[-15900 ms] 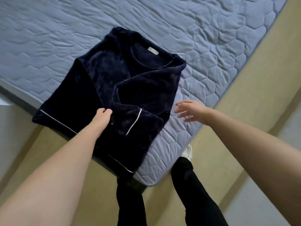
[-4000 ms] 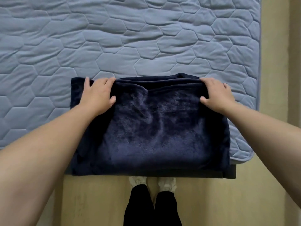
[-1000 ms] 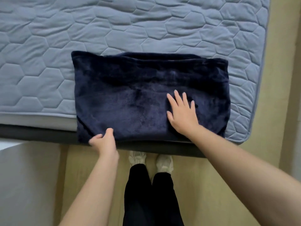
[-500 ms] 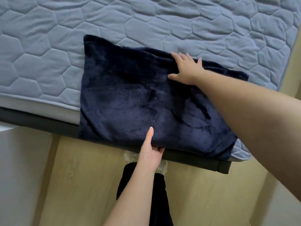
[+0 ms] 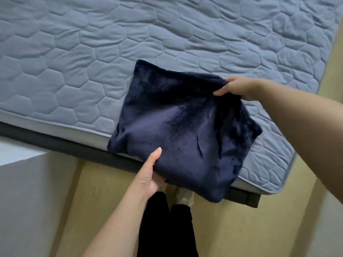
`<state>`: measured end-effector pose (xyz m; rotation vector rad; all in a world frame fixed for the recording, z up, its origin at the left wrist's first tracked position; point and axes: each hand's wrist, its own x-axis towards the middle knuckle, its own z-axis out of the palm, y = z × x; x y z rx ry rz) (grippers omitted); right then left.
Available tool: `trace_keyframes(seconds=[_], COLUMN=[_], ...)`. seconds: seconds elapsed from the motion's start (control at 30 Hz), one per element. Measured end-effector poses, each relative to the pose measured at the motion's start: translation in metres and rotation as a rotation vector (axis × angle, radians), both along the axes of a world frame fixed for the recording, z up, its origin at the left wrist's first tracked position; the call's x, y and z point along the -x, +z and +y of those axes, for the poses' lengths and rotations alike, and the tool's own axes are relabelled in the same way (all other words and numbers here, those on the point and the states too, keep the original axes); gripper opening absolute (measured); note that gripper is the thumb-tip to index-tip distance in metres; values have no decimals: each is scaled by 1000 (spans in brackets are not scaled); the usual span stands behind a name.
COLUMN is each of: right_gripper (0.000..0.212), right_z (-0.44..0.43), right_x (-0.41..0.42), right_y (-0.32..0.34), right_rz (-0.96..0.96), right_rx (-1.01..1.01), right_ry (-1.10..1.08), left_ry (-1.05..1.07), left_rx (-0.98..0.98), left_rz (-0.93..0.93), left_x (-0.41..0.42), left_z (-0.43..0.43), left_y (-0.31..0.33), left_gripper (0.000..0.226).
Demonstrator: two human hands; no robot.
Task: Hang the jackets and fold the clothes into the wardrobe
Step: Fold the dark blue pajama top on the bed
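- Folded navy plush fleece garment (image 5: pixel 185 130): frame centre, overhanging the grey quilted mattress (image 5: pixel 74 62) edge, likely for lifting.
- Left hand (image 5: pixel 148 175): fingers clasp near edge, thumb on top.
- Right hand (image 5: pixel 235 88): fingers pinch far corner.

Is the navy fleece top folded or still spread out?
Folded: the navy fleece top is a compact square on the mattress, no sleeves showing.

1 folded garment (image 5: pixel 181 130), 1 mattress (image 5: pixel 130 43), 2 hands: left hand (image 5: pixel 148 175), right hand (image 5: pixel 235 88).
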<state>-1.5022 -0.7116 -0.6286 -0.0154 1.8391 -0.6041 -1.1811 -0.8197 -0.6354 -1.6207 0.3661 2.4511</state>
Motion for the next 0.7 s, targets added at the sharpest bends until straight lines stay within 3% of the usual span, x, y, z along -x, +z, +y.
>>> trace_keyframes(seconds=[0.27,0.43,0.57,0.7], right_gripper=[42,18,29,35], right_z=[50,83,120,161], right_x=[48,43,-3,-99], right_y=[156,216,178,85], right_rz=[194,200,180,166], right_rx=[212,182,99,-6], right_ry=[-306,-288,-176,-134], left_ry=[-488,-744,-887,-1065], left_rx=[445,748,780,756], left_rz=[422,386,345,157], left_x=[151,209,198,133], left_z=[-124,-137,-124,-80], left_y=[138,213,189,85], left_gripper=[46,47,47,25])
